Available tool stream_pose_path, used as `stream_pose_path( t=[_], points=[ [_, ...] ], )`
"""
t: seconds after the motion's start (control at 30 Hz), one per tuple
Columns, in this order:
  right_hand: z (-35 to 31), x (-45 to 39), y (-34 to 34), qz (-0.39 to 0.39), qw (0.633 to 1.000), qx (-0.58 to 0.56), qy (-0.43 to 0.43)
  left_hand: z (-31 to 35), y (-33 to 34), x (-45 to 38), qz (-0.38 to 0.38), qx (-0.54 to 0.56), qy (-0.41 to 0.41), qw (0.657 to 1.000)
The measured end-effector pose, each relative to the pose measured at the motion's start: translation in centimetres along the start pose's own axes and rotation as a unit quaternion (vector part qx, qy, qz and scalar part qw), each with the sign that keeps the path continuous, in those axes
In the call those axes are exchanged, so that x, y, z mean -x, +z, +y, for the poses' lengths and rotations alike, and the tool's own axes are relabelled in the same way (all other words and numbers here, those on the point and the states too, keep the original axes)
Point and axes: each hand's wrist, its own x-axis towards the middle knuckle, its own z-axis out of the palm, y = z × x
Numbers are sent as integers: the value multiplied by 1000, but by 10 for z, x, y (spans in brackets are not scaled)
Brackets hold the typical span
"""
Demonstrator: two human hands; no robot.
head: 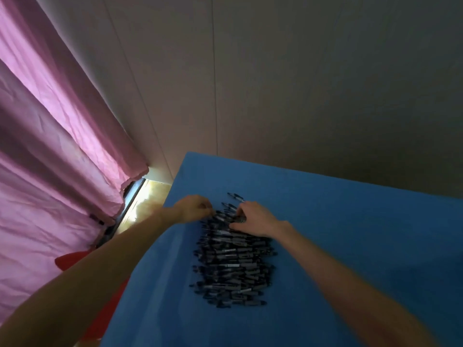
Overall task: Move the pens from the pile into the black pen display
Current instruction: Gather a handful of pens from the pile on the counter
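A large pile of dark pens (234,261) lies on the blue table (350,234), running from near the middle toward the front. My left hand (194,207) is at the pile's far left edge, its fingers curled on pens there. My right hand (255,217) rests on the far end of the pile, fingers bent down and gripping pens. A few loose pens (234,196) lie just beyond the hands. No black pen display is in view.
A pink curtain (55,146) hangs at the left, beside the table's left edge. A grey wall (300,83) stands right behind the table. Something red (72,259) sits low at the left, under my left forearm.
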Motion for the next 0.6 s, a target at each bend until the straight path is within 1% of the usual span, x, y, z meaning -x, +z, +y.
stream_pose_path(
  t=[0.13, 0.3, 0.37, 0.5, 0.6],
  points=[
    [-5, 3, 3, 28, 1000, 7, 8, -1, -1, -8, -4, 59, 33, 998],
    [-12, 12, 0, 33, 997, 68, -1, -4, 4, -17, -6, 156, 52, 986],
    [-12, 13, 2, 40, 996, 74, -1, -3, 5, -18, -6, 177, 58, 982],
    [-9, 14, 8, 52, 998, 27, 21, 0, 8, -15, -18, 236, 39, 971],
    [-6, 14, 9, 63, 996, -49, 49, -1, 10, -14, -25, 275, 6, 961]
  ],
)
